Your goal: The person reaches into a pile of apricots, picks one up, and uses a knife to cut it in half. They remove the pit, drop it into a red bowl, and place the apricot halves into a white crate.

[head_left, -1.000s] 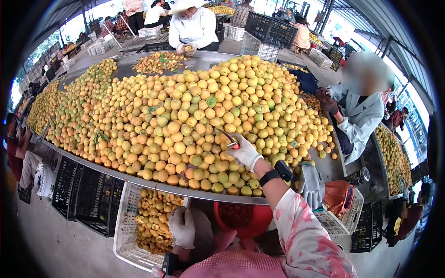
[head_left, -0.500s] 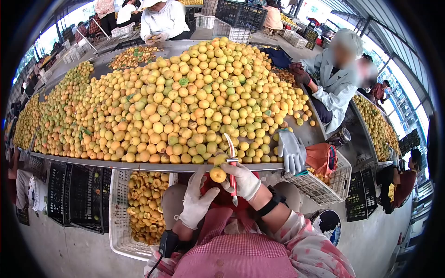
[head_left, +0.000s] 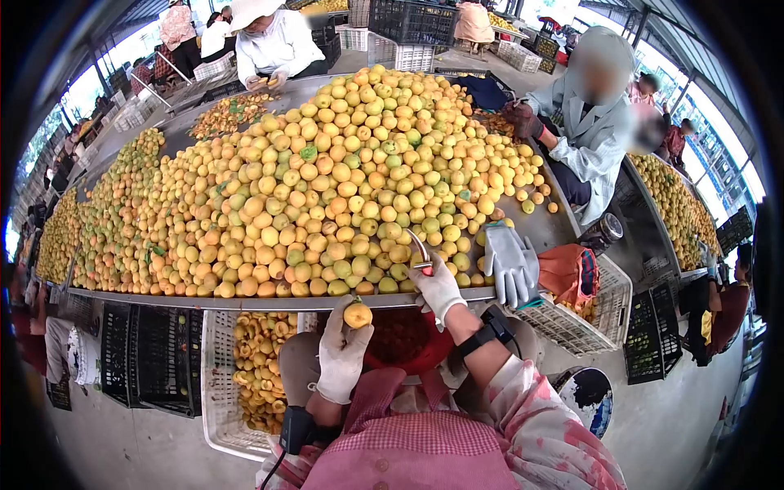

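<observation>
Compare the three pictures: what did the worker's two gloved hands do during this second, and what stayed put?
The left hand rose from the lap and now holds an apricot above the red bowl. The right hand, gripping the knife throughout, drew back to that fruit, then reached to the pile again. The grey gloves stayed.

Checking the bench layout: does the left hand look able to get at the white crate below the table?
Probably yes: the left hand, holding a fruit, hangs beside the open crate; nothing visibly blocks it.

Cannot see the handle of the knife (head_left: 420,247) inside the right hand (head_left: 439,287), nor most of the red bowl (head_left: 400,336) under the table (head_left: 245,300).
</observation>
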Demonstrator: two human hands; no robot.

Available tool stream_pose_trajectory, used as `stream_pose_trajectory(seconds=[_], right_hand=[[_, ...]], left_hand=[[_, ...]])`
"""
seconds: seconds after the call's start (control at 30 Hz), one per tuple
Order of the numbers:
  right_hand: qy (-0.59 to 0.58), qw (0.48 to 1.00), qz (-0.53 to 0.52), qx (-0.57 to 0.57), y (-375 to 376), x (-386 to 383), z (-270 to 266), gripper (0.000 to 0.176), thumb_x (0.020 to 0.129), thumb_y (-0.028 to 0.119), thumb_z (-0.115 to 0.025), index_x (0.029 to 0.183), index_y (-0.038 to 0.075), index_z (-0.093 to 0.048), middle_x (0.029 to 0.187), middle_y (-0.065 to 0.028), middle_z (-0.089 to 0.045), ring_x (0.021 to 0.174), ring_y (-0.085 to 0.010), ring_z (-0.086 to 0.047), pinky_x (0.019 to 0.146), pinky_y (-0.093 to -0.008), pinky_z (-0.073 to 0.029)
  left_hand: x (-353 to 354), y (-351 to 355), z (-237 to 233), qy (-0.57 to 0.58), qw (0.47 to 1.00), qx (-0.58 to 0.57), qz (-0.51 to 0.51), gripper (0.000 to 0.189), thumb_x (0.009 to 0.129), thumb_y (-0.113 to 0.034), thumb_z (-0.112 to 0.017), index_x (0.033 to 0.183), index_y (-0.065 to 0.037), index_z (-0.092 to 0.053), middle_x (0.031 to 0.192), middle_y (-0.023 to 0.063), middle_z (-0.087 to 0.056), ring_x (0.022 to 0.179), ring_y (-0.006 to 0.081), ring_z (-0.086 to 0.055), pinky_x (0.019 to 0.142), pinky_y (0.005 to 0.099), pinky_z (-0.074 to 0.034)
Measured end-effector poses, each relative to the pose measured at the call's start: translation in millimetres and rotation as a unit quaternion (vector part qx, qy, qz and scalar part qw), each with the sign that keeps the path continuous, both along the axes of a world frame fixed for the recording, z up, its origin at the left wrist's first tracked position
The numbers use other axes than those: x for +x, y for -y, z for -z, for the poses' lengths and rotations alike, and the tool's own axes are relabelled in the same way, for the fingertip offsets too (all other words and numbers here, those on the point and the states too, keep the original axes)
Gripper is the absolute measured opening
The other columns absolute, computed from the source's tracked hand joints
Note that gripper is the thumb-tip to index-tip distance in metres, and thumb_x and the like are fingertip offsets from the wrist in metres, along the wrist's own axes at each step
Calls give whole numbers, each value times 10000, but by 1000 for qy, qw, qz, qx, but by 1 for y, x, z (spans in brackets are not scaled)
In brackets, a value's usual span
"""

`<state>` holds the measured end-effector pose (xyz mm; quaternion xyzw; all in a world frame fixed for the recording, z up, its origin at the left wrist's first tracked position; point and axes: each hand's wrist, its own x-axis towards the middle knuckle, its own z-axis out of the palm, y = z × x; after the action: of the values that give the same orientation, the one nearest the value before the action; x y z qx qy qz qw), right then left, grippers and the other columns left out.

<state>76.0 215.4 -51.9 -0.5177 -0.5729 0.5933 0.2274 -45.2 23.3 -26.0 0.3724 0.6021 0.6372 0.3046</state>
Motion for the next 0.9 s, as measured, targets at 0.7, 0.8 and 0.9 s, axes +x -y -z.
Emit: stream_pose_trajectory(seconds=[0.7, 0.8, 0.9], right_hand=[[-302, 893, -119, -311, 89, 65, -50, 273, 957, 283, -597, 1089, 44, -609, 713, -47, -639, 502, -109, -574, 423, -223, -443], [-300, 895, -120, -307, 91, 73, -50, 239, 949, 253, -605, 1082, 55, -623, 775, -48, -651, 578, -106, -607, 468, -228, -464], [-278, 914, -116, -271, 93, 78, -54, 204, 931, 216, -624, 1049, 50, -634, 777, -36, -645, 584, -103, -611, 470, -228, -469]], left_hand=[[36, 6, -15, -73, 982, -26, 170, 572, 834, -59, -708, 1360, 12, -495, 1206, 151, -584, 1140, 241, -562, 972, 327, -461], [32, 12, -4, 150, 964, 6, 221, 540, 902, -79, -653, 1389, 33, -448, 1288, 130, -551, 1158, 215, -551, 998, 318, -447], [33, 14, 4, 213, 940, 17, 267, 584, 947, -125, -623, 1441, 42, -360, 1360, 125, -502, 1183, 214, -541, 1017, 328, -449]])
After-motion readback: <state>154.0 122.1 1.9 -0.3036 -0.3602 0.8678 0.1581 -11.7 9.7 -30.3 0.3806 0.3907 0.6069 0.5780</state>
